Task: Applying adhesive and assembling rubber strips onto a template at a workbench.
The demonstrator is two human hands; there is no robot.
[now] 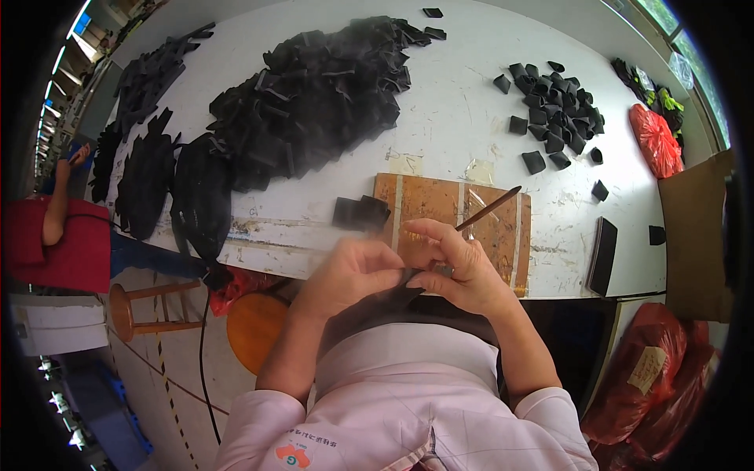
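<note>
Close in front of me, at the table's near edge, both my hands pinch a small black fabric piece. My left hand has thumb and forefinger closed together at the piece's left side. At its right side, the thumb and fingers of my right hand are bent around it. A slim brown stick is also tucked in the right hand, slanting up and away; its lower end is hidden. Beneath the stick lies a worn wooden board. Flat black fabric pieces lie beside the board's left edge.
A large heap of black pieces covers the table's far left. Several folded black loops lie far right. A dark flat block rests near the right edge. Red bags and a stool stand below. A person in red is at left.
</note>
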